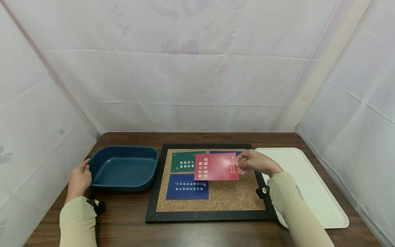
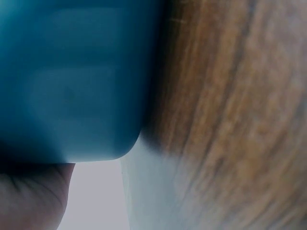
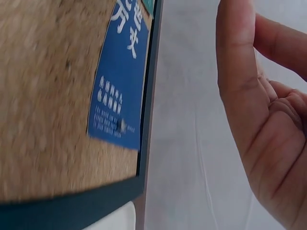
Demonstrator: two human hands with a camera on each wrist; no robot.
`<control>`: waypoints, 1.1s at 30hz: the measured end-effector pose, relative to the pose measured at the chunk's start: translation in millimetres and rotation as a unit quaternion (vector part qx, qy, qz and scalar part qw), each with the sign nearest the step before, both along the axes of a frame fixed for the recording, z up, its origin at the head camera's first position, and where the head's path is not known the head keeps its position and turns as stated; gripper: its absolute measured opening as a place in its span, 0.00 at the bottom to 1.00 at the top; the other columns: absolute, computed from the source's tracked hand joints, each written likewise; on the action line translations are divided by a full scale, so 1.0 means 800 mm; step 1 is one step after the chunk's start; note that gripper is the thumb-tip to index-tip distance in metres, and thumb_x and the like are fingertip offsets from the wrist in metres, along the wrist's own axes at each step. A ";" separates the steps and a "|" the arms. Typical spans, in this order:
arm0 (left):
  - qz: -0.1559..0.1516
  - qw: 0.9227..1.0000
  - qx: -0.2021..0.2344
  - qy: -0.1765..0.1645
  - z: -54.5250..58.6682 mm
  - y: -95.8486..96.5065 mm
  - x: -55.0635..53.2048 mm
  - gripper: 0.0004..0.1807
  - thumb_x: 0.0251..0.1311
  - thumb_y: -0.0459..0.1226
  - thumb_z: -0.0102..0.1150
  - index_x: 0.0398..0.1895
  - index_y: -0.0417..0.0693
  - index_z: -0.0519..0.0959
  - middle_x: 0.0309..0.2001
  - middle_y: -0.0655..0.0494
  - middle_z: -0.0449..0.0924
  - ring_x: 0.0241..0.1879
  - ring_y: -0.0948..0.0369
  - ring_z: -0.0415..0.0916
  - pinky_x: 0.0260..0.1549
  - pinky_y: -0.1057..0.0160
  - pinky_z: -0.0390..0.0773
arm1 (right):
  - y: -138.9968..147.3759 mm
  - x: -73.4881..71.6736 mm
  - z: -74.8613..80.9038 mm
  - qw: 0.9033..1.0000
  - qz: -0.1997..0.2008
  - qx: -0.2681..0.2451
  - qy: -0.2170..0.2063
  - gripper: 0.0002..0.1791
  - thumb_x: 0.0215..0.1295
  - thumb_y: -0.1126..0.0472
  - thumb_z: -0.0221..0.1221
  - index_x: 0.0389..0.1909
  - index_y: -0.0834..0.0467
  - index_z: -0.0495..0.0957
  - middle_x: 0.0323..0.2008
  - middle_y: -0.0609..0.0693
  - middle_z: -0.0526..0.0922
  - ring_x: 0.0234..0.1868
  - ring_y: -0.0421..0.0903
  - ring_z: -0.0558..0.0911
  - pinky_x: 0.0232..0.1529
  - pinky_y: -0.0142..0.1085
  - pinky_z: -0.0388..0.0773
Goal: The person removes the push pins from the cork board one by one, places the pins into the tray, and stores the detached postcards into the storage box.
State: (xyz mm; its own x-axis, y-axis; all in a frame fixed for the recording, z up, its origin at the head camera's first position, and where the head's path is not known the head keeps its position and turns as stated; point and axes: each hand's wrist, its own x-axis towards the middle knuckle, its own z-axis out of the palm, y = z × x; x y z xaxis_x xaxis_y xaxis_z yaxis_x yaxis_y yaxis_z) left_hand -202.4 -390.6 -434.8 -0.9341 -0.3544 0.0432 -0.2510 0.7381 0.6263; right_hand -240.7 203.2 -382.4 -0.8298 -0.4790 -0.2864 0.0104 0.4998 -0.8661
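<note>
With thumb and fingers, my right hand (image 1: 258, 162) pinches the right edge of a red card (image 1: 217, 168) with white writing. The card hangs over a black-framed cork board (image 1: 237, 199). On the cork are a green card (image 1: 182, 162), a blue card (image 1: 185, 189) at the front left and another blue card (image 3: 120, 81), mostly hidden by the red one in the head view. A small pin (image 3: 121, 125) shows on that blue card in the right wrist view. At the left, my left hand (image 1: 80, 177) grips the rim of a dark blue basin (image 1: 126, 171).
A white tray (image 1: 311, 192) lies at the right, partly under the board's right edge and my right forearm. All stands on a dark wooden table (image 1: 129, 219). White sheeting (image 1: 197, 79) closes off the back and both sides.
</note>
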 end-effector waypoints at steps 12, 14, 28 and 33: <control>0.000 1.000 0.006 -0.007 0.001 0.005 0.001 0.27 0.75 0.36 0.23 0.72 0.30 0.53 0.66 0.22 0.54 0.65 0.28 0.53 0.62 0.32 0.57 | -0.035 -0.010 -0.002 1.000 -0.007 -0.026 -0.007 0.13 0.68 0.65 0.54 0.47 0.71 0.73 0.30 0.56 0.83 0.35 0.53 0.86 0.45 0.51 0.83; 0.002 1.000 0.007 -0.007 0.000 0.006 0.001 0.27 0.75 0.36 0.23 0.72 0.30 0.53 0.67 0.22 0.54 0.65 0.28 0.53 0.63 0.33 0.57 | -0.041 -0.012 -0.003 0.999 -0.012 -0.030 -0.011 0.14 0.68 0.64 0.55 0.47 0.71 0.73 0.30 0.56 0.83 0.33 0.50 0.86 0.45 0.50 0.83; 0.004 1.000 0.014 -0.007 0.000 0.009 0.001 0.27 0.75 0.36 0.23 0.71 0.29 0.53 0.67 0.23 0.54 0.66 0.28 0.53 0.63 0.33 0.56 | -0.087 -0.017 -0.001 0.998 -0.026 -0.050 -0.015 0.11 0.69 0.64 0.56 0.45 0.69 0.76 0.30 0.56 0.84 0.32 0.49 0.86 0.46 0.50 0.83; 0.002 1.000 0.012 0.000 0.000 0.011 0.001 0.27 0.75 0.35 0.24 0.71 0.29 0.54 0.66 0.22 0.54 0.65 0.28 0.53 0.63 0.33 0.57 | -0.101 -0.019 -0.001 0.999 -0.022 -0.047 -0.007 0.11 0.69 0.64 0.56 0.44 0.70 0.76 0.29 0.56 0.84 0.31 0.48 0.86 0.45 0.50 0.83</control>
State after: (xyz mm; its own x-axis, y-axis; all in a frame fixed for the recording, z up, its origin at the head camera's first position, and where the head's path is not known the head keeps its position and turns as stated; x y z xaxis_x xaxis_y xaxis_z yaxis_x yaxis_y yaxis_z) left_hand -201.7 -381.9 -434.5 -0.9323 -0.3600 0.0348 -0.2544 0.7212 0.6443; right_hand -256.0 122.4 -383.3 -0.8469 -0.4670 -0.2544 0.0439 0.4153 -0.9086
